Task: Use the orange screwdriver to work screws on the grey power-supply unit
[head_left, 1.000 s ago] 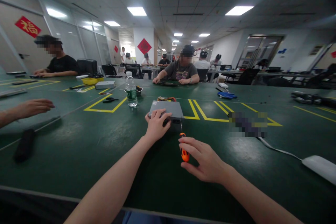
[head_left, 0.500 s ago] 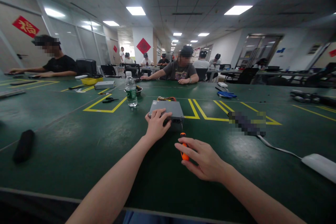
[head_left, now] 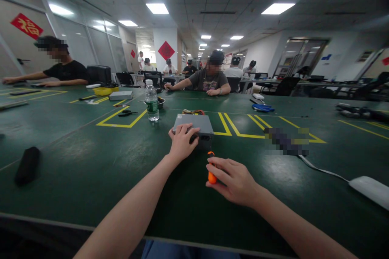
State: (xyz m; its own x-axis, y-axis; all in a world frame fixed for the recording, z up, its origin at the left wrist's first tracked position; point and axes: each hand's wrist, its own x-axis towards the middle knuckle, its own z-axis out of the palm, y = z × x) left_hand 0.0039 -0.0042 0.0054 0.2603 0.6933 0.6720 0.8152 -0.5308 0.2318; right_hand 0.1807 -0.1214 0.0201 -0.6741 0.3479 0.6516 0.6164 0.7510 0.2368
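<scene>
A grey metal computer power supply [head_left: 199,123] lies on the green table in front of me, with coloured cables [head_left: 194,112] at its far side. My left hand [head_left: 183,142] grips its left front part, fingers over the top and near face. In my right hand [head_left: 232,180] is a screwdriver [head_left: 212,175] with an orange and black handle, held between thumb and fingers. Its thin shaft points away from me to the right front corner of the power supply. Whether the tip sits in a screw is too small to tell.
A water bottle [head_left: 152,101] and a metal bowl [head_left: 161,102] stand left of the power supply. Blue gloves [head_left: 263,108] lie at right, with a white cable and adapter [head_left: 370,190] nearer. A black case [head_left: 27,166] is at left. A person [head_left: 209,75] sits opposite.
My right thumb and fingers have shifted slightly round the screwdriver handle, which now stands a little more upright. My left hand and the power supply stay in place.
</scene>
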